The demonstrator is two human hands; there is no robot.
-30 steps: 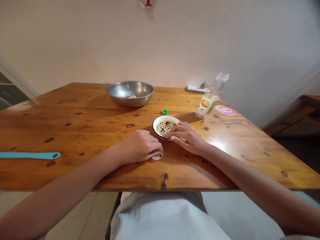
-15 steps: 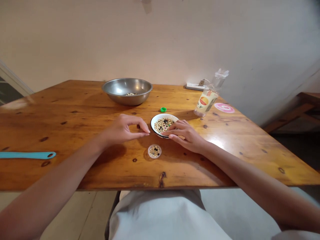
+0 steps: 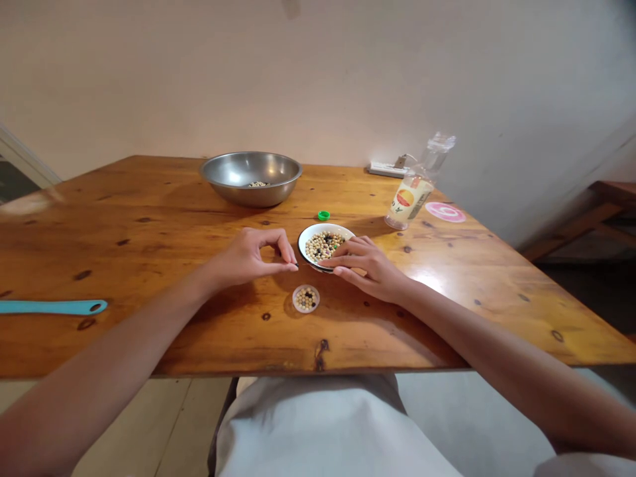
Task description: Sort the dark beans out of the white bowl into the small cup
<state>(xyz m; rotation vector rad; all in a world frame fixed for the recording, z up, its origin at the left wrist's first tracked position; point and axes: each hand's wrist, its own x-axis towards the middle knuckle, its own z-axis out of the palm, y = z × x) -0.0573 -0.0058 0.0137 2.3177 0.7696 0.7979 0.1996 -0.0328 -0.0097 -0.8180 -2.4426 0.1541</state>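
Observation:
My left hand hangs just left of a white enamel bowl, its thumb and forefinger pinched on what looks like a small dark bean. My right hand lies over the bowl's near right rim, with its fingers holding the bowl and hiding part of it. Pale soybeans mixed with several dark beans fill the bowl. Below it, close to both hands, a small round transparent lid holds more beans.
A steel mixing bowl with a few beans stands at the back of the wooden table. Near it are a green bottle cap, a tilted plastic bottle, a pink round sticker and a blue spatula.
My left hand has lifted off the small lid and moved up to the white bowl's left rim, fingertips pinched. The lid now shows fully. My right hand stays on the bowl.

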